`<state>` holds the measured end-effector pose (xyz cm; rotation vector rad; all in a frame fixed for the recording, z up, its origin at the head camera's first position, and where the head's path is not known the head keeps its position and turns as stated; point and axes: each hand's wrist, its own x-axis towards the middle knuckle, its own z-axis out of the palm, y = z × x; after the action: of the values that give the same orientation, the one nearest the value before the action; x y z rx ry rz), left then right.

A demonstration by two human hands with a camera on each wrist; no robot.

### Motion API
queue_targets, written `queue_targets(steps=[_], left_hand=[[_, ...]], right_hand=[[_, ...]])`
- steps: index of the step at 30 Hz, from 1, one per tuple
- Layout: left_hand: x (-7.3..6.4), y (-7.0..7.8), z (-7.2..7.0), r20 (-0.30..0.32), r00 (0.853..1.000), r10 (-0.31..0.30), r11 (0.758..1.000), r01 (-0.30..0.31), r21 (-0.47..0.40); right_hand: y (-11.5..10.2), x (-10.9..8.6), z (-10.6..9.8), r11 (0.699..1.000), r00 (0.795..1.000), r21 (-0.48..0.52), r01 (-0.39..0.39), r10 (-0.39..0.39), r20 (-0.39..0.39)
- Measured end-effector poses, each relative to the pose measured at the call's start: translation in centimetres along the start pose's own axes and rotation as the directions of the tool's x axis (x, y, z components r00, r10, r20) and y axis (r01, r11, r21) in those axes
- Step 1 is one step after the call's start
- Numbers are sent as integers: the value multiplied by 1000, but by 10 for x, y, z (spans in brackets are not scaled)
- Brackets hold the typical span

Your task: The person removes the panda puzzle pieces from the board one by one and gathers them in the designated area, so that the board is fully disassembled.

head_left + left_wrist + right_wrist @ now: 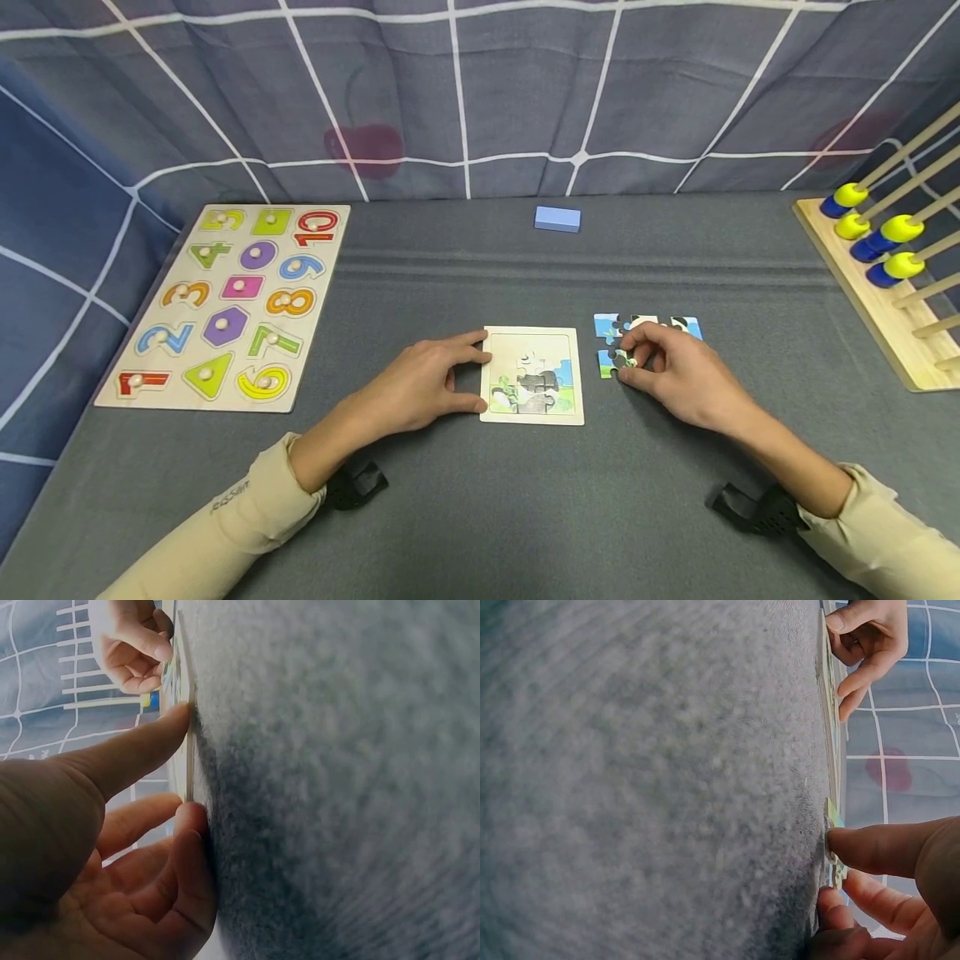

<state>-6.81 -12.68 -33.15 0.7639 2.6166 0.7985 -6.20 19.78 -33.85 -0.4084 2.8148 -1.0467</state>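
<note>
A square wooden puzzle board lies on the table, with coloured jigsaw pieces at its right side and a grey printed picture showing elsewhere. My left hand rests on the board's left edge, thumb and forefinger extended and spread apart along it. To the board's right, my right hand pinches a jigsaw piece with green and blue on it, thumb and fingers at its right end. That piece is low at the table surface in the right wrist view. More loose pieces lie just behind, partly hidden by the fingers.
At the left lies a number-and-shape peg board. A blue block sits near the back curtain. On the right stands a wooden rack with upright pegs and yellow and blue beads.
</note>
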Motion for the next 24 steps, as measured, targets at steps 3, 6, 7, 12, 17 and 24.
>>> queue_targets(steps=[3,6,7,12,17,24], left_hand=[[-1,-1,-2,15,1000,13,1000,-13,-3],[0,-1,-2,21,999,34,999,-34,1],[0,-2,-2,24,999,40,999,-40,0],[0,-2,-1,15,998,53,999,-53,-6],[1,-2,-1,8,998,55,998,-55,-8],[2,-1,-1,7,999,39,999,-39,-22]], right_hand=[[0,0,1,999,1000,-31,9,-9,-2],[0,0,1,998,1000,-60,22,-22,0],[0,0,1,997,1000,-67,27,-27,1],[0,0,1,995,999,-93,47,-47,3],[0,0,1,993,999,-104,49,-49,-1],[0,0,0,993,999,-106,51,-52,-2]])
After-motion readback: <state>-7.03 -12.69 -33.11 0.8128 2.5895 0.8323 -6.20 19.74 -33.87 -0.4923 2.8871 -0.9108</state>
